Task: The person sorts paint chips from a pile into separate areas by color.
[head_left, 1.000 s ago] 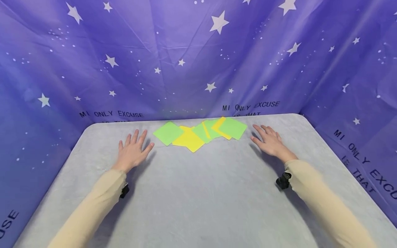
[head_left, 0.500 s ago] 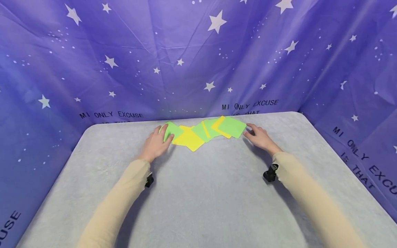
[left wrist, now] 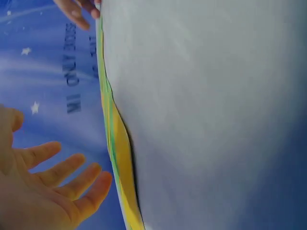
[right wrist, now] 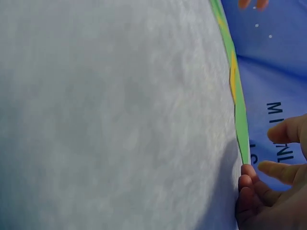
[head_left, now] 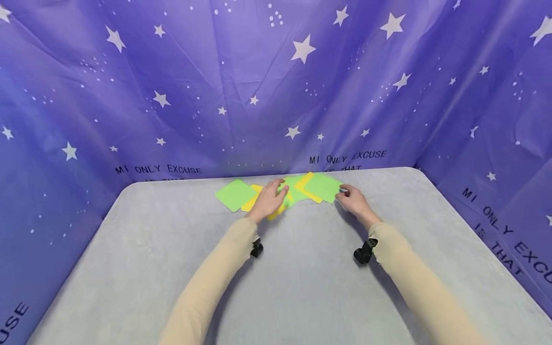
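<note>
A row of overlapping green and yellow square sheets lies flat near the table's far edge. One green sheet (head_left: 235,195) forms the left end; a yellow sheet (head_left: 249,205) beside it is partly covered by my left hand (head_left: 268,199). In the left wrist view, that hand has its fingers spread above the sheets, holding nothing. At the right end lies another green sheet (head_left: 325,187). My right hand (head_left: 354,200) is at its right corner. In the right wrist view, thumb and forefinger stand apart, while the other fingers (right wrist: 247,184) bend against the table by the sheet's end.
The grey table (head_left: 302,287) has rounded far corners. Purple cloth (head_left: 241,72) printed with stars and lettering hangs behind it and along both sides. A small black camera (head_left: 364,253) sits under the right wrist, another (head_left: 257,248) under the left.
My left hand has moved rightward from beside the row to over its middle. The right hand has come slightly left to the right-end sheet, its fingers more bent. The sheets look unmoved.
</note>
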A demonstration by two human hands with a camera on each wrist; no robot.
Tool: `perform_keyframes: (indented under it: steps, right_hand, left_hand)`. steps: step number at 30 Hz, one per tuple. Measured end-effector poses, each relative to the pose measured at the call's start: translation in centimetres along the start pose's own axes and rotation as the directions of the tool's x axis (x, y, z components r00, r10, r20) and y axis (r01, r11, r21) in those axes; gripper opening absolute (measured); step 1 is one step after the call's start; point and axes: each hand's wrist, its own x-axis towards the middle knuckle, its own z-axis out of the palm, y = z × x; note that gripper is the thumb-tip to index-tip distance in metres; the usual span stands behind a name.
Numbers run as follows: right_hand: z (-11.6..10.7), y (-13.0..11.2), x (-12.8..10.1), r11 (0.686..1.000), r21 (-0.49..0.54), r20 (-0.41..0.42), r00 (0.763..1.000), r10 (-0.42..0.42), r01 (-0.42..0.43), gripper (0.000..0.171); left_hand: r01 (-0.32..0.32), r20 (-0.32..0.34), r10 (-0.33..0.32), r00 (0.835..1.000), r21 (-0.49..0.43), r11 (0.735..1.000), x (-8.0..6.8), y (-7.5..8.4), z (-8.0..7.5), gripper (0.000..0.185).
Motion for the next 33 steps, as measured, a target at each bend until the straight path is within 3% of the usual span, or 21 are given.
perform_keyframes:
  steps: [8,14,20,33]
  right_hand:
    - [0.0,-0.6,-0.6,0.979,0.170,-0.006,0.993,0.116,-0.113,0.058]
    - [0.4,-0.5,-0.8,0.939,0.287,-0.072,0.973,0.217,-0.189,0.061]
    - [0.8,-0.7,-0.9,0.920,0.343,-0.117,0.964,0.241,-0.188,0.063]
    - [0.8,-0.6,-0.8,0.878,0.424,-0.057,0.960,0.273,-0.224,0.061]
  left_hand:
    - [-0.018,0.075,0.022,0.997,-0.052,0.998,1.8,3.0,3.0,0.046]
    - [0.011,0.090,-0.006,0.996,-0.055,0.998,2.6,3.8,4.7,0.046]
    - [0.059,0.066,-0.052,0.996,-0.105,0.993,2.8,3.8,5.1,0.044]
    - [0.083,0.118,-0.077,0.990,-0.052,0.995,3.0,4.2,5.1,0.042]
